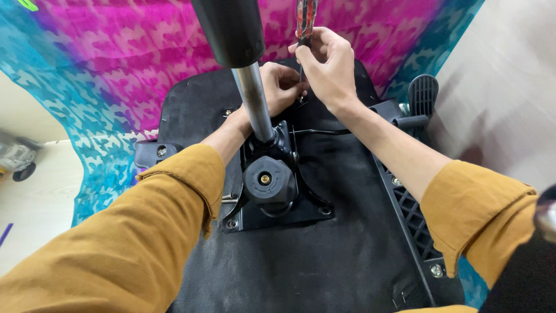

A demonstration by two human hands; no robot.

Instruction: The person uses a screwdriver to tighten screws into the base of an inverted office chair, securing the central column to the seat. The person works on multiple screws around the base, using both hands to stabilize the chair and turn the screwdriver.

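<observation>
An office chair seat (324, 255) lies upside down, its black fabric underside facing me. A black metal mechanism plate (278, 203) with a round knob (265, 179) is fixed at its middle, and a chrome gas cylinder (255, 98) rises from it towards the camera. My right hand (327, 66) grips a screwdriver (305, 20) with a red and black handle, held upright with its tip down at the far edge of the plate. My left hand (281, 87) rests right beside the tip, fingers curled around the spot, partly hidden behind the cylinder.
A pink and turquoise patterned cloth (116, 75) lies under the seat. Black armrest parts stick out at the right (421, 98) and the left (152, 152). Bolts (231, 223) show at the plate's near corners. A toy car (16, 157) sits at the far left.
</observation>
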